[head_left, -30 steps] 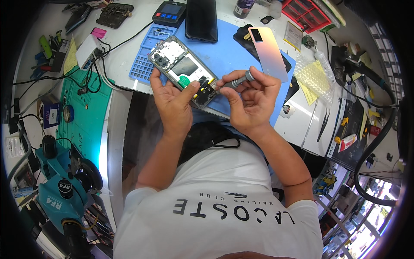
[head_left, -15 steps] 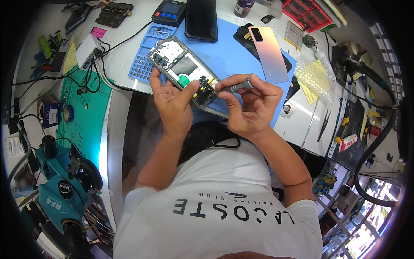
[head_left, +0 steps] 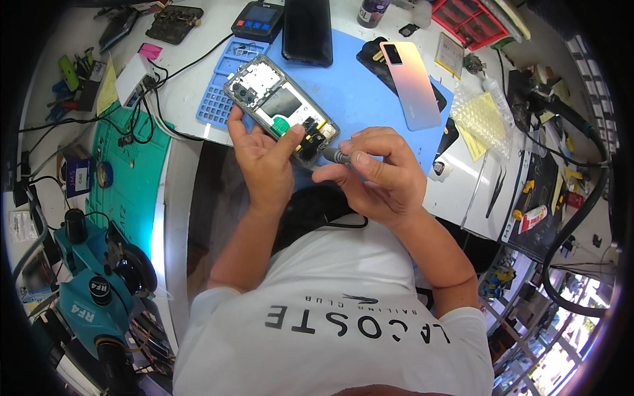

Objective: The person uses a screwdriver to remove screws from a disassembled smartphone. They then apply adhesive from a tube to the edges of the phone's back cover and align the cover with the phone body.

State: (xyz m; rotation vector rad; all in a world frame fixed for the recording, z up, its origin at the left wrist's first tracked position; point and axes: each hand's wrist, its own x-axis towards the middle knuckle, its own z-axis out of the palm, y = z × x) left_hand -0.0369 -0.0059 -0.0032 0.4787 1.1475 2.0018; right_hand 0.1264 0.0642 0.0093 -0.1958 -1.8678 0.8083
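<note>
My left hand (head_left: 264, 168) holds an opened smartphone (head_left: 279, 104) up at a tilt, its thumb pressed on the lower part of the exposed insides. Metal shielding, a green sticker and black and yellow parts show in it. Between the thumb and fingers of my right hand (head_left: 386, 173) is a grey screwdriver (head_left: 335, 156), pointed at the phone's lower end. Its tip is too small to make out. A pink-orange phone back cover (head_left: 413, 89) lies to the right on the blue mat (head_left: 356, 72).
Beyond the phone lies a black phone (head_left: 308, 33), beside a small device with a screen (head_left: 259, 21). Tweezers (head_left: 495, 191) and bubble wrap (head_left: 482, 119) lie at the right. A teal microscope (head_left: 99, 290) stands at the lower left, near a green mat (head_left: 132, 178).
My right hand has turned and shifted slightly left and down, swinging the screwdriver so its handle now points more toward me. The left hand and the opened phone have barely moved.
</note>
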